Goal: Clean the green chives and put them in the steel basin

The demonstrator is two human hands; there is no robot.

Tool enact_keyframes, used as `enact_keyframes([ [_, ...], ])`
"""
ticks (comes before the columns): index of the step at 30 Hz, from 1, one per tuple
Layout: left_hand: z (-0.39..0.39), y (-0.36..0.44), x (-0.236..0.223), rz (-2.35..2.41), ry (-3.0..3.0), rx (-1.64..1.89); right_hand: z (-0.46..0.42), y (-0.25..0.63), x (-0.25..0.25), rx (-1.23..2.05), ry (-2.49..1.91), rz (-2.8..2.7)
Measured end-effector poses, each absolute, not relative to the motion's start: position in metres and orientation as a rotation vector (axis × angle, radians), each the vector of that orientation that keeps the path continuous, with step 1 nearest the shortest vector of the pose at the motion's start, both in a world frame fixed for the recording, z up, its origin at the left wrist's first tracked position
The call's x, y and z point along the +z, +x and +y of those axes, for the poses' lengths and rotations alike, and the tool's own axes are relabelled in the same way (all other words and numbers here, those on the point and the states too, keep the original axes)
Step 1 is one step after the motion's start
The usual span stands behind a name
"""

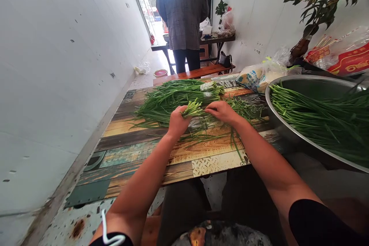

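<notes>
You are gripping a small bunch of slender green stalks with pale green ends [193, 108] in your left hand [177, 123], the fingers closing around it; the bunch is sitting above the middle of the table, its pale ends pointing toward your right side. Your right hand [223, 112] is hovering just beside those ends, its thumb and forefinger pinching together; whether a strand is lying between them cannot be told. Directly beyond your left hand, larger bundles of long green stalks [170, 96] are lying with whitish bands [206, 85] wrapping them near their pale ends. Loose green trimmings [245, 107] are scattering around and beyond your right wrist. All of this is resting on a rectangular table with a multicoloured wood-plank pattern [123, 157]. To your right, a wide, round, silver metal basin [296, 135] is holding many more green stalks [311, 119]. A clear plastic bag with blue print [252, 78] is lying near its far rim. Beyond the table, a person in a dark grey checked jacket [184, 11] is standing, facing away from you.
</notes>
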State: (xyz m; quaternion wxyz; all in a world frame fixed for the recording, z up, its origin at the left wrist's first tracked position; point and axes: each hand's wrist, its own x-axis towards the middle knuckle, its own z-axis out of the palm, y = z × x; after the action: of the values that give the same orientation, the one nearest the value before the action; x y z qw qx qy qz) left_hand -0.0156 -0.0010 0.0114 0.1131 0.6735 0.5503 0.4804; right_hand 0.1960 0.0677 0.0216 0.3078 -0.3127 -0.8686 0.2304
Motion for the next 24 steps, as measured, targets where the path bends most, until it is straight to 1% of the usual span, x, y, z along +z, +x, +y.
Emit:
enact_keyframes([
  [5, -0.009, -0.008, 0.014, 1.711, 2.148, 1.365, 0.063, 0.188, 0.018, 0.317, -0.861, -2.383],
  [8, -0.008, -0.007, 0.013, 1.685, 2.181, 1.254, 0.057, 0.181, 0.018, 0.286, -0.810, -2.370],
  [11, -0.006, -0.009, 0.013, 1.674, 2.160, 1.221, 0.053, 0.177, 0.021, 0.462, -0.821, -2.230],
  [17, -0.004, -0.011, 0.017, 1.616, 2.117, 1.312, 0.048, 0.178, 0.032, 1.096, -0.946, -1.774],
  [24, -0.003, -0.009, 0.016, 1.555, 2.099, 1.414, 0.050, 0.183, 0.041, 1.388, -0.996, -1.453],
])
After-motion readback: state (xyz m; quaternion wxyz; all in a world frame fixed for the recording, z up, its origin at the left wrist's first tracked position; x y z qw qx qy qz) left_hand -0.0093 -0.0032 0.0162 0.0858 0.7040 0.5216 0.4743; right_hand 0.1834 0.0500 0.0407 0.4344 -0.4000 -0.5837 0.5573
